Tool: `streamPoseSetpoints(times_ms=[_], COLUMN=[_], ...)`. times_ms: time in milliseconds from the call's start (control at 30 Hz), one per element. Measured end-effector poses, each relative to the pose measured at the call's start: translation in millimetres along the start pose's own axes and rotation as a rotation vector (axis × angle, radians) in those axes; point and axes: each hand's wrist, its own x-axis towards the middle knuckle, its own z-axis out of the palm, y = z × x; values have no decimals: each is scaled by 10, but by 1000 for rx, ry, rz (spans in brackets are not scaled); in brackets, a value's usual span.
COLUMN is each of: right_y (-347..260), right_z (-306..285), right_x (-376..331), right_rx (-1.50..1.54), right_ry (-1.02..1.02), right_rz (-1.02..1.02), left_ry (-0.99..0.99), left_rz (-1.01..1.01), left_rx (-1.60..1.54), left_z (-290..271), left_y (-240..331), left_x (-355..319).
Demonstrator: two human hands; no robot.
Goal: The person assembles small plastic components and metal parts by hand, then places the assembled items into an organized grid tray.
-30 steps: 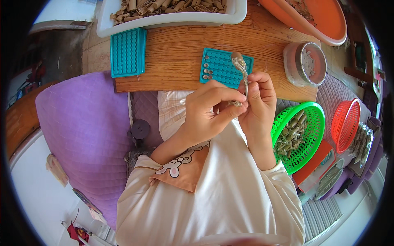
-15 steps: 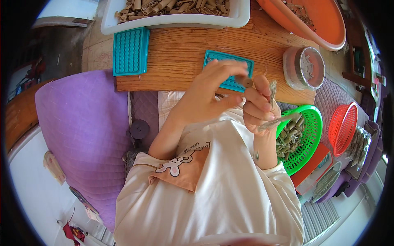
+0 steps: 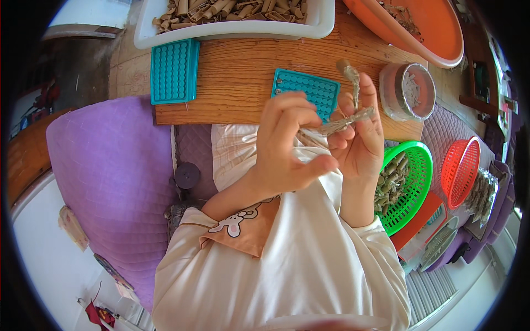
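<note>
Wooden worktop [image 3: 237, 83] spans the top of the view, carrying a white tub [image 3: 232, 25] of rolled brown pieces, an orange basin [image 3: 436, 33], two teal peg trays [image 3: 175, 70] and a small round container [image 3: 408, 91]. A purple cushion [image 3: 110, 182] lies to the person's left; green basket [image 3: 411, 182] and red basket [image 3: 461, 171] stand to the right. Both hands meet above the lap — right hand [image 3: 361, 140] closed around two slim greyish sticks [image 3: 345, 122], one upright, one lying crosswise toward the left hand [image 3: 290, 143]. Left hand's fingers are pinched together at the crosswise stick's near end — just beside the right hand, touching.
</note>
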Motion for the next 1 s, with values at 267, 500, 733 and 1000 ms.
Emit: streamPoseSetpoints(times_ms=[267, 500, 733, 1000], right_y=[3, 10, 36, 125], right_z=[104, 107, 120, 118], right_x=[47, 5, -40, -3], right_rx=[-335, -583, -525, -415], right_ry=[118, 189, 223, 286], right_rz=[-220, -301, -315, -436], left_ry=[-56, -71, 19, 189], left_rz=[-441, -529, -519, -631], left_rx=[-379, -479, -498, -871], left_z=[18, -201, -272, -282], left_y=[84, 21, 7, -79], left_x=[57, 118, 135, 99])
